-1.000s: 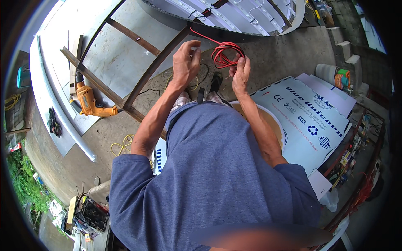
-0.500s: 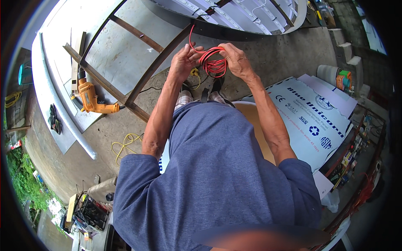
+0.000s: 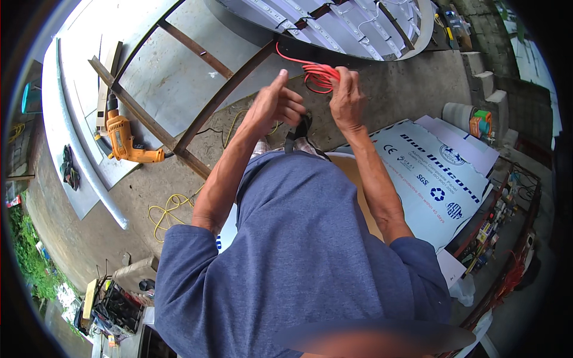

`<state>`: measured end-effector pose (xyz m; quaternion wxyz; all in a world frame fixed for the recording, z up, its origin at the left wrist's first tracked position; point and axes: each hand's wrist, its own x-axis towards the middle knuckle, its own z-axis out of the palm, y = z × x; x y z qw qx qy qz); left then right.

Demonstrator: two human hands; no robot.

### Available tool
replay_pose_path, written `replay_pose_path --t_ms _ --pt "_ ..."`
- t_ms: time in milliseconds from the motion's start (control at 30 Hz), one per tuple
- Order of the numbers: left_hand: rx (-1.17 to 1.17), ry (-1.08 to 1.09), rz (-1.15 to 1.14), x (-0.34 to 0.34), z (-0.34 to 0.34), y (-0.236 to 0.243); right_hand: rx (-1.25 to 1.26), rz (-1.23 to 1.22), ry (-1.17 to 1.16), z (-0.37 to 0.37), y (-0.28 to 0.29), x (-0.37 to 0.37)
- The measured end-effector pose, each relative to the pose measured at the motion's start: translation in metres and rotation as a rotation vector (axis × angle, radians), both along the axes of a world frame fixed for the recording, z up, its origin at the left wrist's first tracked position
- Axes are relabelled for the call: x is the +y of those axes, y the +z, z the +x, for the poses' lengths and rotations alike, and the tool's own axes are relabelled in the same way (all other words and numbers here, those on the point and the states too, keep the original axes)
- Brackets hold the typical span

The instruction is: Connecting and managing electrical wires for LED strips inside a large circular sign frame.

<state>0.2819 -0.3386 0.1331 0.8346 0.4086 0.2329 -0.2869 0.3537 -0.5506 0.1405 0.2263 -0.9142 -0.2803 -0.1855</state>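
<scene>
A coil of red wire [image 3: 321, 76] is pinched in my right hand [image 3: 348, 100], whose thumb and fingers close on the coil's right side. From the coil one strand runs left and up to the dark rim of the large round frame [image 3: 298, 45], which has rows of white LED strips [image 3: 319, 37] inside. My left hand [image 3: 274, 106] is apart from the wire, to the left of the coil and slightly lower. Its thumb points up and the loosely bent fingers are spread, with nothing seen in them.
An orange power drill [image 3: 126, 140] lies left, beside a rusty metal frame [image 3: 209, 110]. Yellow cord [image 3: 170, 210] lies on the concrete floor. At right are printed panel sheets [image 3: 427, 179], and beyond them a rack of small items [image 3: 490, 230]. A tool crate [image 3: 119, 304] stands lower left.
My left hand has let go of the wire and dropped lower. The right hand has carried the coil slightly right and up, and the strand to the round frame is stretched longer.
</scene>
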Motion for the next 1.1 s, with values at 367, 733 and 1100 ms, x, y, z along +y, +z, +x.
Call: replay_pose_path --t_ms 367,733,1100 --pt "0.138 0.480 -0.334 -0.025 0.015 -0.033 -0.189 -0.191 0.389 -0.039 -0.028 0.008" --pt "-0.039 0.420 -0.963 0.004 0.015 -0.076 -0.190 -0.168 0.570 -0.003 -0.044 0.012" --pt "-0.084 0.341 -1.044 0.009 0.023 -0.086 -0.148 -0.160 0.655 0.012 -0.051 0.007"
